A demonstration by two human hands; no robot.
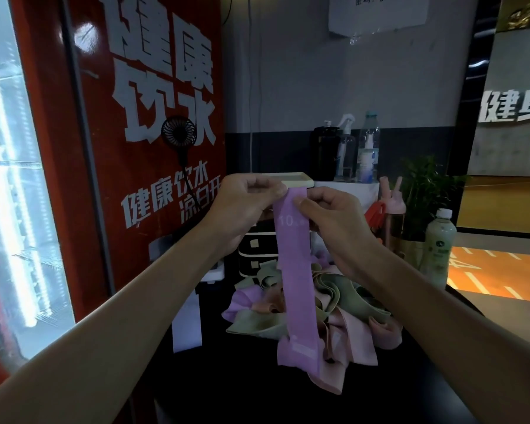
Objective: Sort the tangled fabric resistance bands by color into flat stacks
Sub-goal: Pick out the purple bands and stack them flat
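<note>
1. Head view: both bare forearms come up from the bottom corners and meet mid-frame, lifted above the black table.
2. My read of the left hand: wrist cocked, fingers curled inward, thumb and forefinger pinching the top left corner of the purple band.
3. The right hand sits just beside it, a little lower. Its thumb lies across the front of the purple band near the top edge, the other fingers are curled behind, so it too is pinching the fabric.
4. The purple band hangs flat and straight down from the two hands, with a pale "10" printed near its top. Its lower end reaches the near side of the pile.
5. The pile is a tangle of green, pink and purple loops lying on the table, behind and under the hanging strip.
6. At left stands a red cabinet with a small black fan against it. Further back I see a spray bottle, and at right a potted plant and a pale bottle.
</note>
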